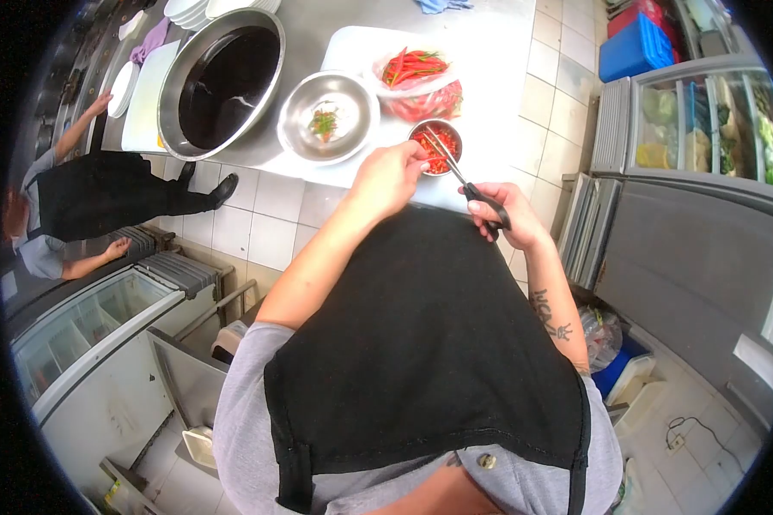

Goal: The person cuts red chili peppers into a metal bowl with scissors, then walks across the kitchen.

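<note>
My right hand (511,213) is wrapped round the black handles of a pair of scissors (455,168). Their metal blades reach over a small metal bowl (428,172) of cut red chilies (436,148). At the bowl's left rim, the fingers of my left hand (392,178) are pinched together close to the blade tips; what they hold is too small to tell. Just behind the bowl, a clear plastic bag (421,103) holds whole red chilies (414,67) with green stems. All this is on a white cutting board (352,53).
To the left are a metal bowl (294,120) with green stem bits and a large basin (173,94) of dark liquid, on the steel table (318,21). A co-worker in a black apron (94,199) stands at left. A glass-topped chiller (704,120) stands at right.
</note>
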The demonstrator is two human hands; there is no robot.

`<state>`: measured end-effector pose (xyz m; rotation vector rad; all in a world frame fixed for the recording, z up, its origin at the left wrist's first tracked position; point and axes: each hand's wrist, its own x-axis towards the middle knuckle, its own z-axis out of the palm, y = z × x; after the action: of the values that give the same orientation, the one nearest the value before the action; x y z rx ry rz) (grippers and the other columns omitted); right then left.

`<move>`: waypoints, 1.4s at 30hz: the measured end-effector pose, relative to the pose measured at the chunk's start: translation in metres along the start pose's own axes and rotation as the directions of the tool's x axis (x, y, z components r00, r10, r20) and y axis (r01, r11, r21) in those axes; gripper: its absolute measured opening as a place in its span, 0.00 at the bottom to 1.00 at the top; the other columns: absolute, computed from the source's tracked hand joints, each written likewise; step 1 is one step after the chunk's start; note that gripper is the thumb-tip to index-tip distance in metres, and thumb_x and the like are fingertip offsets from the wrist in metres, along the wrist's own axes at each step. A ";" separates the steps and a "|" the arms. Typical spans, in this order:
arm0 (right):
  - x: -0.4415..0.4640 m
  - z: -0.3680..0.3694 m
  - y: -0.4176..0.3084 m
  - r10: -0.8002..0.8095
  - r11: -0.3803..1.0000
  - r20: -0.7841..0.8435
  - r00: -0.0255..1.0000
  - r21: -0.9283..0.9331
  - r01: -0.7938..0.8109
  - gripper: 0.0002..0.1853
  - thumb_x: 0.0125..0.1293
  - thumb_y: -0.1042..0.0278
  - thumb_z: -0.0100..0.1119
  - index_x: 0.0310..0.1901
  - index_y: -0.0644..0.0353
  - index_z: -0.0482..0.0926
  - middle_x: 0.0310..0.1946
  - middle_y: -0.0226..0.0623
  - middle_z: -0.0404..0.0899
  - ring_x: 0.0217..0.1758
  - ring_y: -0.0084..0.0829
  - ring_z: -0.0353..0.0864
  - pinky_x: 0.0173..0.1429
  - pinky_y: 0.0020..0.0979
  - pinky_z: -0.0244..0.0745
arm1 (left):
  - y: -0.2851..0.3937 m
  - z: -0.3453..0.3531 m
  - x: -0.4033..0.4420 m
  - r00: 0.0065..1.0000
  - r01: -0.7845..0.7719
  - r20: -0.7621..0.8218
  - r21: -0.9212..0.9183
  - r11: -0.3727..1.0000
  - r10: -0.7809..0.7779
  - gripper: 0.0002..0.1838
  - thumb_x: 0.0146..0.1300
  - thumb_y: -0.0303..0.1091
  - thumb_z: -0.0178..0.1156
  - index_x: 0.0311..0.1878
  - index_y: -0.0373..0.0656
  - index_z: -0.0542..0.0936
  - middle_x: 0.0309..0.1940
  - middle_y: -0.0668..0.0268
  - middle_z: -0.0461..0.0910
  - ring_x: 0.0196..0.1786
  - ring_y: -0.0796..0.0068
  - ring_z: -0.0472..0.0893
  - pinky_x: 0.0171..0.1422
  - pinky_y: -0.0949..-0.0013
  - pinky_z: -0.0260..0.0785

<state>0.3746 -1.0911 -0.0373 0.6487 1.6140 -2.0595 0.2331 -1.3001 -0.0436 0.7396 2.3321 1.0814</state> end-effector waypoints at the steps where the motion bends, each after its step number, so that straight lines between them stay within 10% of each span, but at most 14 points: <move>1: 0.000 -0.001 0.001 -0.007 1.000 0.010 1.000 0.003 0.007 0.25 0.64 0.58 0.75 0.57 0.64 0.82 0.25 0.25 0.76 0.22 0.17 0.75 0.24 0.22 0.70 | -0.001 0.000 0.001 1.000 -0.006 -0.003 -0.010 1.000 0.006 0.10 0.68 0.32 0.65 0.48 0.38 0.85 0.38 0.53 0.88 0.43 0.55 0.88 0.51 0.59 0.77; 23: 0.005 0.005 0.006 0.007 0.998 -0.053 0.999 -0.061 -0.010 0.23 0.65 0.61 0.73 0.57 0.65 0.82 0.22 0.25 0.75 0.20 0.17 0.74 0.23 0.21 0.68 | -0.006 0.011 0.003 0.997 0.067 -0.018 -0.116 0.991 -0.070 0.09 0.67 0.34 0.65 0.42 0.38 0.85 0.28 0.51 0.84 0.33 0.56 0.85 0.42 0.58 0.75; 26: 0.004 -0.001 0.007 -0.023 0.999 -0.013 1.000 -0.023 0.023 0.24 0.66 0.60 0.73 0.58 0.65 0.81 0.22 0.25 0.76 0.20 0.18 0.75 0.23 0.22 0.69 | -0.011 0.013 0.006 1.000 0.015 -0.025 -0.067 0.998 -0.017 0.10 0.70 0.33 0.65 0.46 0.37 0.85 0.23 0.62 0.83 0.27 0.76 0.83 0.36 0.68 0.75; 42: 0.001 0.001 0.003 -0.018 0.999 0.002 1.000 -0.036 0.018 0.28 0.63 0.54 0.76 0.58 0.65 0.81 0.26 0.26 0.76 0.24 0.18 0.75 0.26 0.23 0.70 | -0.015 0.015 0.006 0.999 0.031 -0.026 -0.159 0.987 -0.036 0.11 0.71 0.34 0.63 0.46 0.36 0.86 0.23 0.63 0.84 0.27 0.77 0.83 0.35 0.69 0.74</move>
<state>0.3759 -1.0924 -0.0399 0.6220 1.6570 -2.0383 0.2331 -1.2962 -0.0657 0.6267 2.2428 1.2529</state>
